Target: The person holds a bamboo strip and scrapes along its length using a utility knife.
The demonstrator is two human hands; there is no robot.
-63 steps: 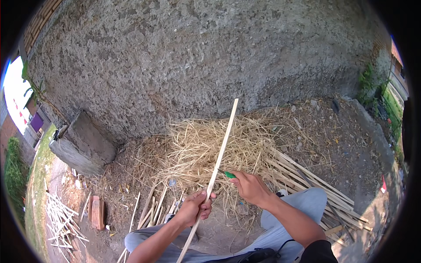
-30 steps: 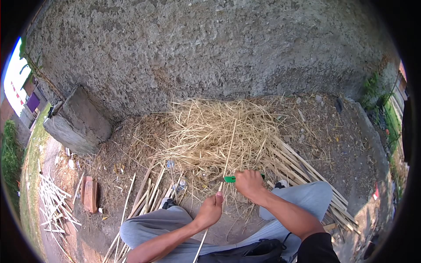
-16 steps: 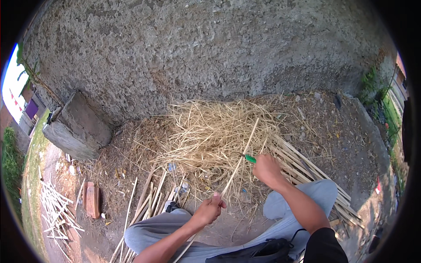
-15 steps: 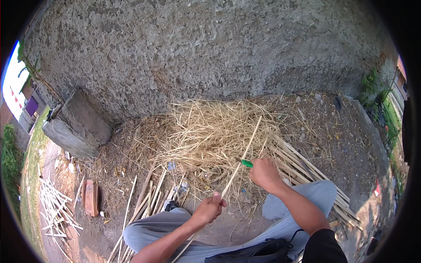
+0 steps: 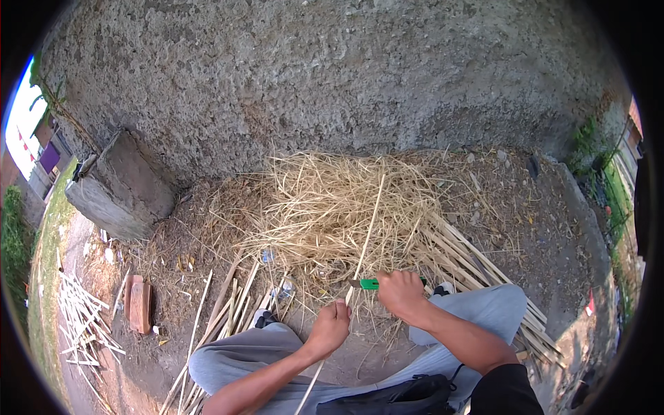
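Observation:
My left hand (image 5: 329, 328) is closed round a long thin bamboo strip (image 5: 369, 232). The strip slants up over the straw-coloured shavings, and its lower end passes down beside my left forearm. In my right hand (image 5: 403, 296) is a green box cutter (image 5: 370, 284), its handle wrapped by my fingers. The cutter's blade points left and meets the strip just above my left hand. Beyond both hands lies a large heap of curled shavings (image 5: 332, 200).
Bamboo strips lie by my right knee (image 5: 477, 259) and by my left leg (image 5: 235, 308). A pile of white strips (image 5: 86, 315) is at far left, near a reddish-brown ridged block (image 5: 140, 306). A concrete block (image 5: 128, 187) stands against the rough wall (image 5: 332, 83).
My right hand has drawn the box cutter down and left along the strip, closer to my left hand. The strip now stands more upright, its top end shifted left.

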